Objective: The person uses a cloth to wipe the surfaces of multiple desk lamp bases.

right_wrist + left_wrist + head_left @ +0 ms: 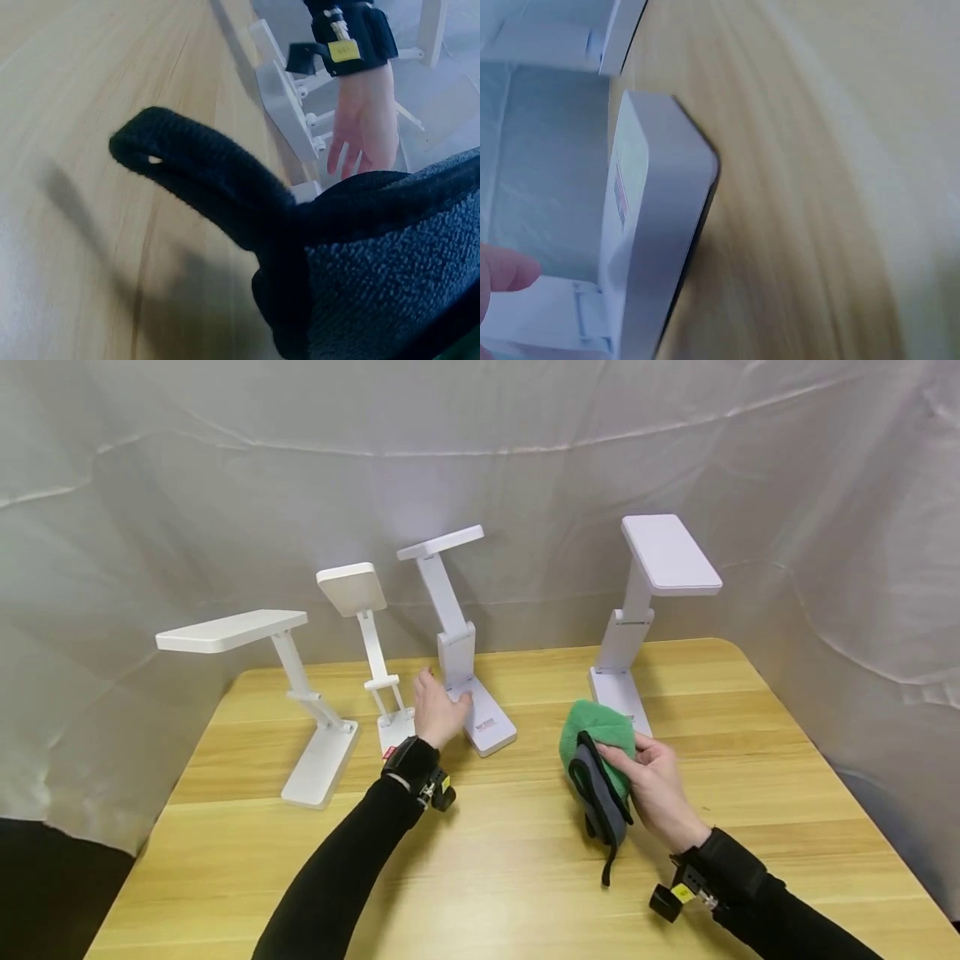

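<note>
My left hand (pixel 441 708) is beside a white folding desk lamp (pixel 491 727), with its thumb near the left edge of the base. In the right wrist view that hand (pixel 367 120) has its fingers extended, with nothing in them. The left wrist view has the lamp base (pixel 667 172) close up, a thumb tip left of it; contact cannot be made out. My right hand (pixel 663 789) pinches a folded green and grey cleaning cloth (pixel 596 727) above the table. Its black-edged grey side and a dark loop (pixel 187 165) hang down; some of the fingers are hidden behind it.
Two more white desk lamps (pixel 322 764) (pixel 372 639) stand to the left, the nearer one's head reaching leftward. Another white lamp (pixel 622 643) rises behind the cloth. All stand on a wooden table (pixel 525 877), with a pale fabric sheet (pixel 540 485) hanging behind.
</note>
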Tool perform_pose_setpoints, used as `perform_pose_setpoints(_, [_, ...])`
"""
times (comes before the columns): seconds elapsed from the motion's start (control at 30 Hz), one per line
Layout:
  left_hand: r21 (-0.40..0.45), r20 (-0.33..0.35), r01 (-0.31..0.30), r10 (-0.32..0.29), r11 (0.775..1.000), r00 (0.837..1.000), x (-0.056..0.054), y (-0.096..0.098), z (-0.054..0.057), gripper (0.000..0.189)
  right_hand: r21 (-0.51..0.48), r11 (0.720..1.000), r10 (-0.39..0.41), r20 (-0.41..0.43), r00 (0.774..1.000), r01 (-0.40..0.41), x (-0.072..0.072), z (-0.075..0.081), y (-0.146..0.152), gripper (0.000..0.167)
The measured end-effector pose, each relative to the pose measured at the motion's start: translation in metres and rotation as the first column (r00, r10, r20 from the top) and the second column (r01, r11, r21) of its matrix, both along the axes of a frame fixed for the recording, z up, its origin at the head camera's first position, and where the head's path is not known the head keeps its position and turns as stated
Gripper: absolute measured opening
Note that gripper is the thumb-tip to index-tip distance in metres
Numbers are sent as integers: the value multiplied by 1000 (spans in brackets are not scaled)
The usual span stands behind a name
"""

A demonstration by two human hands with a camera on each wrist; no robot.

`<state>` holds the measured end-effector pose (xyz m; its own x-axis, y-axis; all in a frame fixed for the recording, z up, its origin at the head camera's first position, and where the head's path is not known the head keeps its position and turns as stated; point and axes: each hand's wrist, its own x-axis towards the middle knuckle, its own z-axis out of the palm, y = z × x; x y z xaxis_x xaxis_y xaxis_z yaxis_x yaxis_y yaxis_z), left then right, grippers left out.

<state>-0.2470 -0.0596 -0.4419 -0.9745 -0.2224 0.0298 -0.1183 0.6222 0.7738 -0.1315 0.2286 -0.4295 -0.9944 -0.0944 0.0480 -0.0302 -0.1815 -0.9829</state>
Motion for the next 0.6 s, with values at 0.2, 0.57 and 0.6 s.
perform_pose_setpoints(0.2, [56, 52, -18, 15, 998, 999, -22, -4, -4, 59, 43, 999, 1, -22, 1000, 0, -3, -3, -6, 24])
perform_pose_setpoints(0.57, [-22, 44, 5, -4, 1000, 999, -36, -9, -11, 40, 81, 997, 14, -50, 999, -10, -2, -4, -8, 33])
perform_pose_setpoints(0.6, [-40, 42, 12, -10, 999, 999, -35, -9, -11, 39, 87, 996, 17, -57, 998, -12, -2, -4, -8, 36])
